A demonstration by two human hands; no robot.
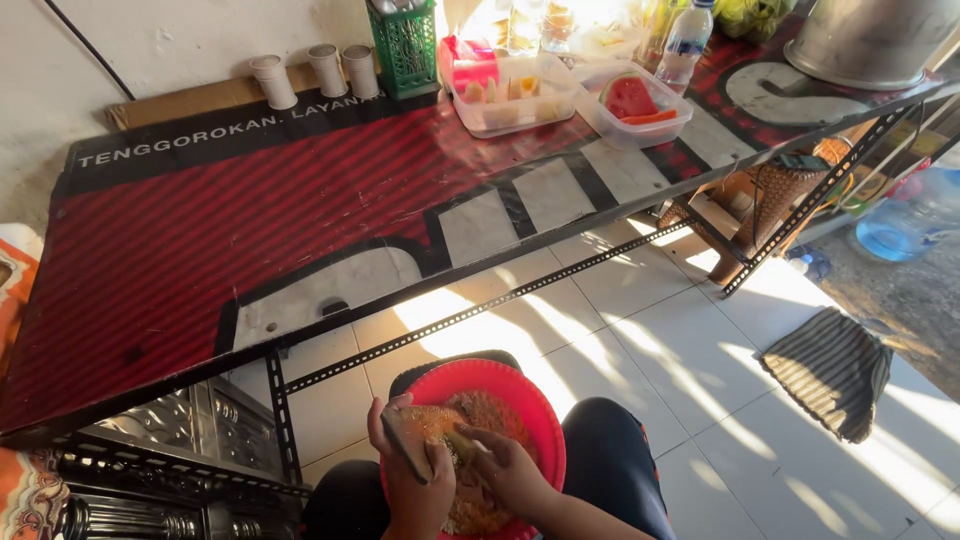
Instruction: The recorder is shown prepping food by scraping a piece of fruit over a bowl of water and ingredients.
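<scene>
A red plastic bowl (525, 400) rests on my lap at the bottom of the view, holding shredded orange-brown food (482, 412). My left hand (408, 482) grips a flat grater (409, 446) tilted over the bowl. My right hand (508, 468) presses a small yellowish piece of food (459, 443) against the grater. My dark trousers (612, 460) show on both sides of the bowl.
A red, black and white tabletop (240, 230) on a metal angle frame stands in front. On it are clear boxes of cut fruit (512, 92), a box with watermelon (632, 100), a green basket (405, 45), three white cups (326, 68), a water bottle (686, 42) and a big metal pot (870, 40). A floor mat (828, 370) lies on white tiles.
</scene>
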